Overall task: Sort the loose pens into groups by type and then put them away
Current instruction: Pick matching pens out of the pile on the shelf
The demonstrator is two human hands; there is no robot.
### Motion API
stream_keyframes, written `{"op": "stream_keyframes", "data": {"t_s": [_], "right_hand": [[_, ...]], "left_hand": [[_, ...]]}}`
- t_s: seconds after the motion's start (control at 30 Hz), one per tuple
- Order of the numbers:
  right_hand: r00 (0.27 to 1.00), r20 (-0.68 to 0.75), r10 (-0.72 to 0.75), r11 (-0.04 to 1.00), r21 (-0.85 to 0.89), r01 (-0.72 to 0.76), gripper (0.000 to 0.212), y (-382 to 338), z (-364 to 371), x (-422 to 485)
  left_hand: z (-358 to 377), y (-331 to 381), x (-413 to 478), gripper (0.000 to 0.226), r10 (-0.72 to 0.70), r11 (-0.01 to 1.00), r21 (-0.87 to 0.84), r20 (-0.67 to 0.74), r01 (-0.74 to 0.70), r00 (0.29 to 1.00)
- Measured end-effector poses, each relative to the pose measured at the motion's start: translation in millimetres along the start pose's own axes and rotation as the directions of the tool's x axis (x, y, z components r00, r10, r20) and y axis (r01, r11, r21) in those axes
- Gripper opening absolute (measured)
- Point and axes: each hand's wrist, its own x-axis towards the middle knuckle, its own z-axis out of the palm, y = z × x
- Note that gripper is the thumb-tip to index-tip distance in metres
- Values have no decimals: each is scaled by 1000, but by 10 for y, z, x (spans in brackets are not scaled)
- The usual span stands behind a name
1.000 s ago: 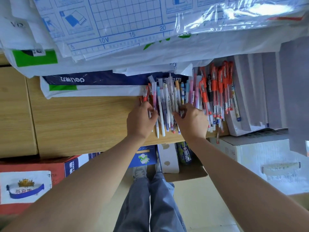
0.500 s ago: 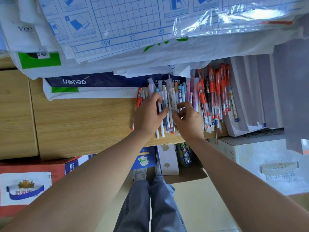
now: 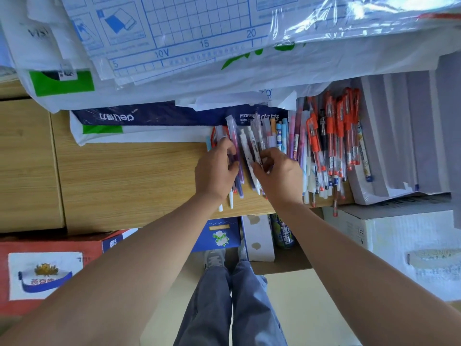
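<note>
Many loose pens lie side by side on the wooden desk near its front edge. A mixed cluster of white, purple and clear pens lies in the middle. Pink and blue pens come after it, and a group of red-capped pens lies furthest right. My left hand has its fingers curled round a few pens at the cluster's left side. My right hand pinches a white pen in the cluster between thumb and fingertips.
White plastic bags and gridded packaging overhang the back of the desk, above a blue deli pack. Stacked paper reams stand to the right. Boxes and a red carton sit below the desk edge beside my legs.
Both hands have lifted off the pens' lower ends and moved up the cluster. They have gone from pressing on the pens to gripping single ones.
</note>
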Motion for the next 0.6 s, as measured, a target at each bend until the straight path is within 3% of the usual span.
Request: {"op": "stream_keyframes", "data": {"t_s": [0.23, 0.43, 0.6], "right_hand": [[999, 34, -31, 986, -164, 36, 24, 13, 118, 86], [999, 7, -33, 997, -65, 34, 12, 75, 0, 4], [998, -45, 31, 999, -15, -32, 15, 105, -122, -12]], "left_hand": [[42, -91, 26, 7, 3, 999, -32, -5, -3, 1000], [22, 21, 16, 26, -103, 994, 9, -104, 104, 989], [71, 208, 101, 34, -188, 971, 124, -132, 204, 973]]}}
